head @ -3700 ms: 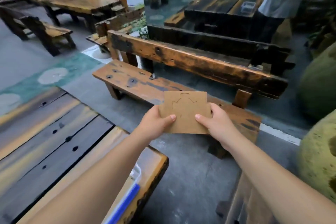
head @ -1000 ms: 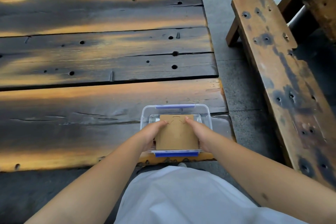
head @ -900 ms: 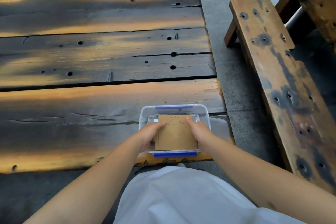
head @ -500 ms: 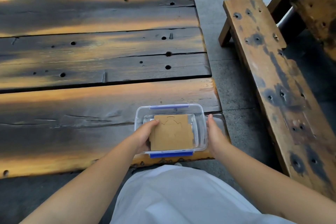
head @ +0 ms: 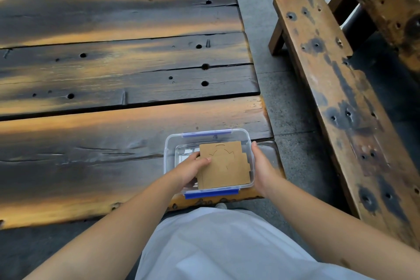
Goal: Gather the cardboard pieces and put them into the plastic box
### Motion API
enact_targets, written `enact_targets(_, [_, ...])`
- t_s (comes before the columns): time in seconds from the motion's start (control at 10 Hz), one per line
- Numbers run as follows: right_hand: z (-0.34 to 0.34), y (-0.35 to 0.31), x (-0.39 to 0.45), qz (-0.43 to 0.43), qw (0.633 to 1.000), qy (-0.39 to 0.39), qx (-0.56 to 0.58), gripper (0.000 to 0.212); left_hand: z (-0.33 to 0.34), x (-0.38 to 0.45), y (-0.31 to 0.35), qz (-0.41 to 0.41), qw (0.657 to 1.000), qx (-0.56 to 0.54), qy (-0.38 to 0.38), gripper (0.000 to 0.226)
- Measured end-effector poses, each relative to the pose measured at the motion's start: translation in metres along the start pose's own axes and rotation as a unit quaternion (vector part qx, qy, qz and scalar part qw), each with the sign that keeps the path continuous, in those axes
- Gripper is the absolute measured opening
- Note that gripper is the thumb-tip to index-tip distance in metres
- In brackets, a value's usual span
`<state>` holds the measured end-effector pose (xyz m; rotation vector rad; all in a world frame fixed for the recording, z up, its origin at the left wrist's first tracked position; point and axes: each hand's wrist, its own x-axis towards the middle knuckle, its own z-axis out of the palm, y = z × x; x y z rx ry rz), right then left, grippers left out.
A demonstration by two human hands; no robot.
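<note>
The cardboard pieces (head: pixel 223 166) are held inside the plastic box (head: pixel 169 150) at the table's (head: pixel 113 120) five o'clock corner, pinched by the left hand (head: pixel 191 171). The box's three o'clock wall is cupped by the right hand (head: pixel 263 168).
</note>
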<state>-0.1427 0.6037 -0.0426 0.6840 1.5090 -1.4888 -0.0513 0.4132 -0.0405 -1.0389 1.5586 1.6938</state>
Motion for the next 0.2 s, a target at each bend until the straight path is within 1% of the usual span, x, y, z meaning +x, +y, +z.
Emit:
enact_targets(0.1, [0.002, -0.001, 0.0022, -0.002, 1.0, 0.01, -0.02, 0.073, 0.0001, -0.0007, 0.0038, -0.002, 1.0, -0.025, 0.0, 0.071])
enact_targets(0.2, [0.0036, -0.0079, -0.0008, -0.093, 0.974, 0.128, -0.166, 0.078, 0.003, -0.0068, 0.0107, 0.058, 0.994, 0.04, 0.084, 0.08])
